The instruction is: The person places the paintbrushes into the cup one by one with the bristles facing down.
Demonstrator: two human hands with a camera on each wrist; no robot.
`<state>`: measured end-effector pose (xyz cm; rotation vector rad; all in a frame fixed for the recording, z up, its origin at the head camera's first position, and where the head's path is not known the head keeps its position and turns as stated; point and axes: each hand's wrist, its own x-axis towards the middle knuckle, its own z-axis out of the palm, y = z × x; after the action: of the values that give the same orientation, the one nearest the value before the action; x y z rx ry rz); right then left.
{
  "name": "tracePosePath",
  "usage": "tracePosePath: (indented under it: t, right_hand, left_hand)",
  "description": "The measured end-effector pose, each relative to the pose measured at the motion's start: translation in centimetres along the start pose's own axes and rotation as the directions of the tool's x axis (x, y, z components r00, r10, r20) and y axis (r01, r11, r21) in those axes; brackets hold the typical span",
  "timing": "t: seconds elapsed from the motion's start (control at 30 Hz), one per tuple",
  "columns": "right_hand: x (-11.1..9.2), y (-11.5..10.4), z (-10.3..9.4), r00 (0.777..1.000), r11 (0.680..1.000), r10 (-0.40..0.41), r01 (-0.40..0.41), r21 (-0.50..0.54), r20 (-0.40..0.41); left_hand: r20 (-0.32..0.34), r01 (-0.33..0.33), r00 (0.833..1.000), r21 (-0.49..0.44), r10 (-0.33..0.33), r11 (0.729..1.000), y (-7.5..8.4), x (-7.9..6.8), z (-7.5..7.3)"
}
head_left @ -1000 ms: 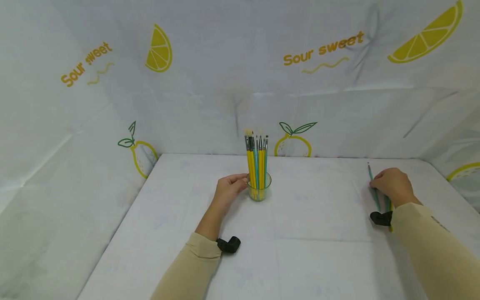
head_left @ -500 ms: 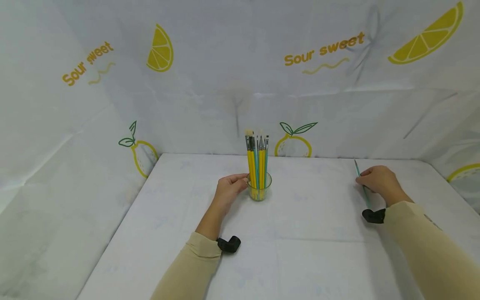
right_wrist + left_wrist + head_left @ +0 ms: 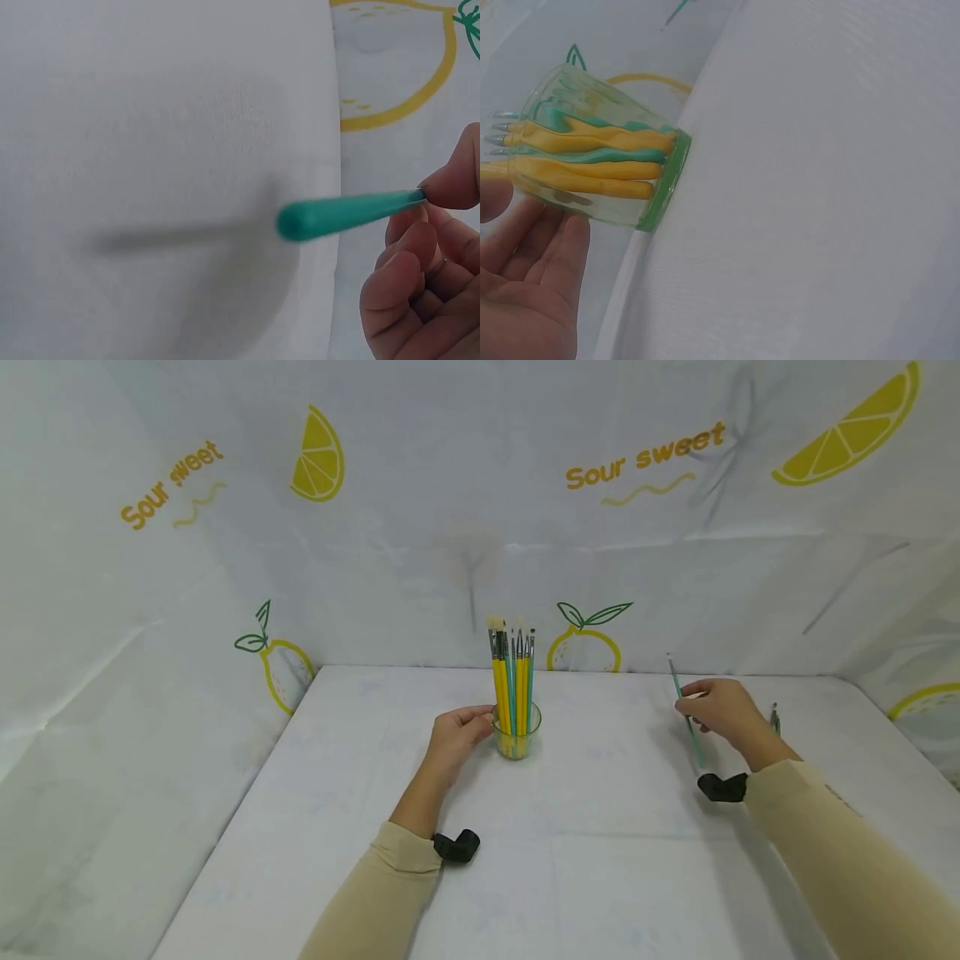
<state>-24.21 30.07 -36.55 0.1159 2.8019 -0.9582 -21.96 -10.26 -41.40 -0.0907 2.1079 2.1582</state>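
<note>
A clear greenish glass cup [image 3: 535, 727] stands upright on the white-covered table, holding several yellow and teal paintbrushes [image 3: 521, 685], bristles up. My left hand [image 3: 453, 742] holds the cup's left side near the rim. In the left wrist view, thumb and fingers are either side of the cup [image 3: 592, 90], with the handle ends seen through its wall. My right hand [image 3: 722, 708] pinches a thin teal paintbrush [image 3: 691, 739] midway along its handle, to the right of the cup. The brush tilts with bristles up; its rounded handle end [image 3: 300, 223] points toward the right wrist camera.
More paintbrushes [image 3: 776, 720] lie on the table at right, mostly hidden behind the right forearm. A white lemon-print sheet [image 3: 420, 585] hangs along the table's back edge. The white tabletop [image 3: 607, 885] spreads between and in front of the arms.
My right hand has lifted the teal paintbrush from beside the other brushes at right and carried it left, toward the cup. My left hand has stayed at the cup.
</note>
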Motion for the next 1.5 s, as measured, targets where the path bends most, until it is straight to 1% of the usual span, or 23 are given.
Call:
tracePosePath:
  t: [0.3, 0.43, 0.53, 0.6, 0.7, 0.8, 0.93, 1.07, 1.2, 1.33, 1.5]
  right_hand:
    - [-0.3, -2.7, 1.5, 0.998, 0.997, -0.067, 0.067, 0.04, -0.003]
    - [-0.4, -3.6, 1.9, 0.997, 0.994, -0.072, 0.073, 0.076, -0.006]
    - [-0.6, -4.4, 2.2, 0.996, 0.991, -0.083, 0.086, 0.105, -0.027]
    - [-0.7, -5.0, 2.5, 0.993, 0.987, -0.103, 0.109, 0.12, -0.053]
    - [-1.0, -6.2, 2.9, 0.984, 0.975, -0.144, 0.159, 0.155, -0.103]
    - [-1.2, -7.4, 3.4, 0.972, 0.956, -0.181, 0.209, 0.208, -0.148]
    - [-1.3, -8.9, 4.1, 0.965, 0.932, -0.194, 0.237, 0.274, -0.174]
    - [-1.3, -10.0, 4.6, 0.958, 0.913, -0.21, 0.264, 0.311, -0.196]
    - [-1.4, -11.2, 5.0, 0.943, 0.894, -0.243, 0.309, 0.324, -0.228]
    - [-1.6, -12.7, 5.3, 0.921, 0.862, -0.26, 0.356, 0.361, -0.289]
    - [-1.8, -14.5, 5.7, 0.874, 0.808, -0.297, 0.445, 0.386, -0.384]
  left_hand:
    - [-0.002, 0.009, 1.0, 0.0, -0.009, 1.0, 0.0, 0.1, 0.0]
    - [0.005, -0.002, 1.0, 0.003, 0.002, 1.0, 0.0, 0.1, -0.1]
    - [0.004, 0.004, 1.0, 0.001, -0.004, 1.0, 0.0, 0.1, -0.1]
    - [0.0, 0.01, 1.0, -0.001, -0.01, 1.0, 0.0, 0.1, -0.1]
    - [-0.002, 0.018, 1.0, -0.006, -0.018, 1.0, 0.0, 0.1, -0.1]
    - [-0.001, 0.017, 1.0, -0.01, -0.017, 1.0, 0.0, 0.2, 0.0]
    - [-0.002, 0.014, 1.0, -0.006, -0.014, 1.0, 0.0, 0.2, 0.0]
    - [-0.003, 0.01, 1.0, 0.0, -0.01, 1.0, 0.0, 0.2, 0.0]
    - [0.003, 0.013, 1.0, -0.006, -0.013, 1.0, -0.1, 0.2, 0.0]
    - [0.012, 0.005, 1.0, -0.008, -0.005, 1.0, -0.1, 0.1, 0.0]
    - [0.016, -0.017, 1.0, 0.004, 0.017, 1.0, 0.0, 0.0, -0.1]
